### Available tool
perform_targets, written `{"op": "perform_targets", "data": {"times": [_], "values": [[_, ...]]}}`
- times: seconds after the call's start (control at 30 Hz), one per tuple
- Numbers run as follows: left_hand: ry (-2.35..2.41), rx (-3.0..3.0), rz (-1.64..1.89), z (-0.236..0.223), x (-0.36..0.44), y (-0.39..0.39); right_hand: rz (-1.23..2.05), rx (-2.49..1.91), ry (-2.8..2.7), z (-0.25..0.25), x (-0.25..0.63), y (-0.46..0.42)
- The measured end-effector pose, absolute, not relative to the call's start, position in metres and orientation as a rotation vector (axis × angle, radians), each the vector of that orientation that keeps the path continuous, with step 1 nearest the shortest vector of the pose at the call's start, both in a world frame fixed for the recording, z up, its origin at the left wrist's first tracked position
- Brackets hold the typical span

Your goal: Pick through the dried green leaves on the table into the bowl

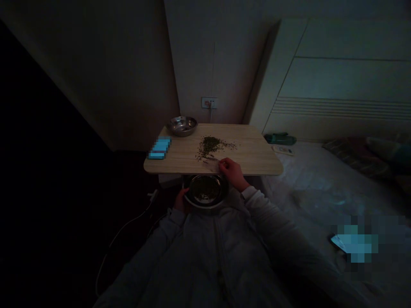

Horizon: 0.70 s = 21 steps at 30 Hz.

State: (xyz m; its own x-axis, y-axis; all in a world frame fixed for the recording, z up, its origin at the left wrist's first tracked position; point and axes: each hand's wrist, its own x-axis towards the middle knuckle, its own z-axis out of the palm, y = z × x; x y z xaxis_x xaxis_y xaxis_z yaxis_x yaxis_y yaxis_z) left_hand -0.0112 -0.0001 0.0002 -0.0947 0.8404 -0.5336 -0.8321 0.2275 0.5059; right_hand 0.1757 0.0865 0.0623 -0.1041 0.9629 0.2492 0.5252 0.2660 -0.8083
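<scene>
My left hand (181, 200) grips the rim of a metal bowl (208, 207) at its left side. The bowl sits just below the table's front edge, close to my body, with dark green beans or grains inside. Above the near edge of the tabletop, my right hand (231, 171) is closed, its fingertips pinching a thin, see-through piece (211, 164) that looks like plastic. Just beyond that piece lies a loose heap of small green beans or grains (210, 144), with several scattered to the right and toward me.
A second metal bowl (182, 126) stands at the back left of the small wooden table (257, 158). A lit phone (159, 148) lies at the left edge. To the right is a bed (308, 171) with a green bottle (281, 138); a white cable (125, 224) hangs at the left.
</scene>
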Motion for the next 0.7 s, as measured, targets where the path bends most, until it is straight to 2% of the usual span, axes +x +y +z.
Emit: {"op": "perform_targets", "data": {"times": [0.27, 0.7], "values": [[0.946, -0.066, 1.378, 0.006, -0.009, 0.000, 0.565, -1.464, -1.697, 0.062, 0.169, 0.073], [0.886, -0.028, 1.382, 0.000, -0.011, 0.001, 0.526, -1.613, -1.687, 0.068, 0.192, 0.068]]}}
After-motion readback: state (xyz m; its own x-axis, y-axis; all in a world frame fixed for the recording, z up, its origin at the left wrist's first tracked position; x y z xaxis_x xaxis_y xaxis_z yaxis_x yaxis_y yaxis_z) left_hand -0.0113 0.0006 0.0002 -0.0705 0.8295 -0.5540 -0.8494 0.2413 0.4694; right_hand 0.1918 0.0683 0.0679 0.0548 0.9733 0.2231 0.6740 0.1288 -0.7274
